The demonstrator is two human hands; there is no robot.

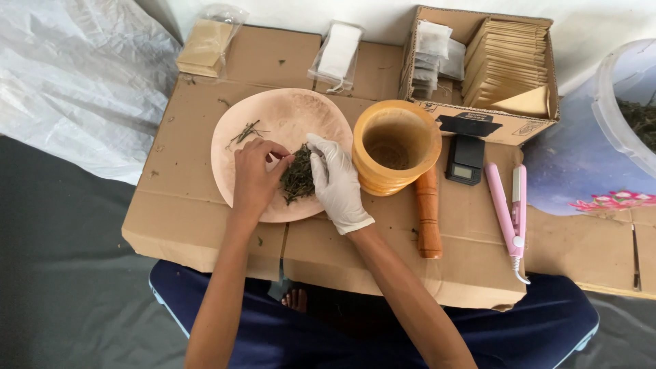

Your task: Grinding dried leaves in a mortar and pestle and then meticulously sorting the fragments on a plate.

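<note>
Dark blue trousers [533, 328] fill the bottom of the frame under a flattened cardboard box [184, 212]. At centre-left, the bare left hand [254, 174] pinches a sprig over dried herbs [298, 179] on a pink plate [287, 113]. Just right, the gloved right hand [335, 179] rests curled on the pile. Further right stand a wooden mortar [396, 145] and pestle [428, 220].

I count one pink plate [273, 123], one pile of dried herbs [298, 179], one wooden mortar [396, 145], one pestle [428, 215], one small black scale [465, 158], one pink sealer [509, 208], two clear bags [208, 41] far off, one box of sachets [485, 65], and my two hands, left hand [256, 178] bare, right hand [336, 183] gloved.
</note>
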